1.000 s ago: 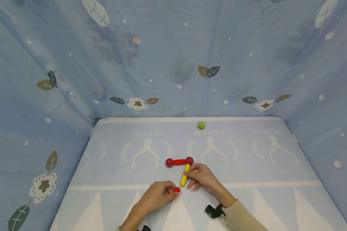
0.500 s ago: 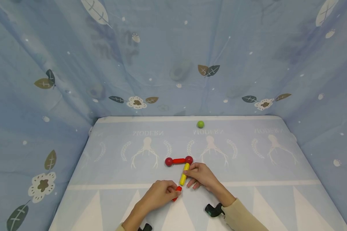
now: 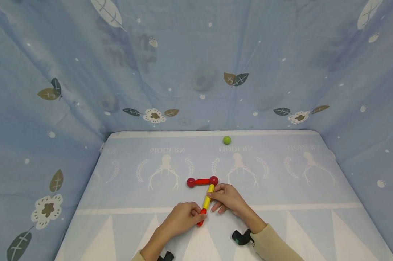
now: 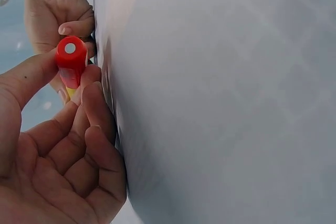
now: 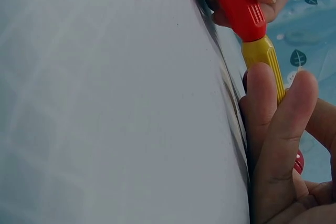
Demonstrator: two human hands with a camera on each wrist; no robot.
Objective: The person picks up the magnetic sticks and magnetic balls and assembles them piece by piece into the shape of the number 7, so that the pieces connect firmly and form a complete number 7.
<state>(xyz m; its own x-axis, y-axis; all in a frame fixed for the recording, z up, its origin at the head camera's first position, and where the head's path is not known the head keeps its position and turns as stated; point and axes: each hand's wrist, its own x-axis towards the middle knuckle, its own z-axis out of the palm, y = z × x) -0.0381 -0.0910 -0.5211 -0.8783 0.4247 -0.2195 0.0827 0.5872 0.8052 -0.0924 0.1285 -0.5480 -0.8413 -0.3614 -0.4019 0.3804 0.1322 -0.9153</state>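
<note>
Pinching a glossy red plastic rod (image 5: 239, 9), ridged lengthwise and tapered, between thumb and fingertips of the left hand (image 3: 182, 218), the others curled below. Showing a pale round disc (image 4: 70, 49) in its near end. Pinching a fluted yellow plastic rod (image 3: 208, 195) in the right hand (image 3: 227, 198), two lower fingers stretched clear of it. Meeting end to end, red against yellow, over a pale printed tablecloth (image 3: 281, 181). Reaching, at the yellow's far end, a smooth dark-red ball (image 3: 213, 180), linked through a short red rod (image 3: 202, 181) to a second dark-red ball (image 3: 191, 182). Blocking parts of both held rods with fingers in the head view. Facing, well apart near the far edge, a shiny green ball (image 3: 227, 140) and, behind, a creased blue fabric curtain (image 3: 183, 54).
</note>
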